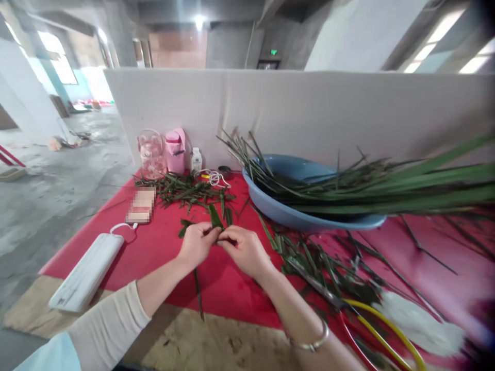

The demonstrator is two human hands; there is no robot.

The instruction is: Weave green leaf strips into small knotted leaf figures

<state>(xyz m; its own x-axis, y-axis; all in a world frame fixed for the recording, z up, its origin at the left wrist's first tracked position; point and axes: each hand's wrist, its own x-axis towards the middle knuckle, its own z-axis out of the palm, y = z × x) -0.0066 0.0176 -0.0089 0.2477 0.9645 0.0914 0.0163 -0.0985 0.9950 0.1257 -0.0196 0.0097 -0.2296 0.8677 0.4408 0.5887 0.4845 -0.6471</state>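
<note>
My left hand (198, 242) pinches a green leaf strip (215, 216) that stands up between both hands over the red cloth. Close against it, my right hand (244, 248) has its fingertips closed on the same leaf piece, low down. Folded leaf ends stick out past the fingers on both sides, and a thin stem (198, 293) hangs or lies below my left hand. The fingers hide how the leaf is folded. Scissors (315, 282) with red and yellow handles lie among cut leaf pieces (309, 257), right of my right forearm.
A blue basin (263, 201) holds long green leaves (348, 193) that reach far right. A heap of leaf pieces (185, 189) lies near pink bottles (175, 152). On the left, a phone (141, 205) is cabled to a white power bank (87, 273). A white panel (174, 98) stands behind.
</note>
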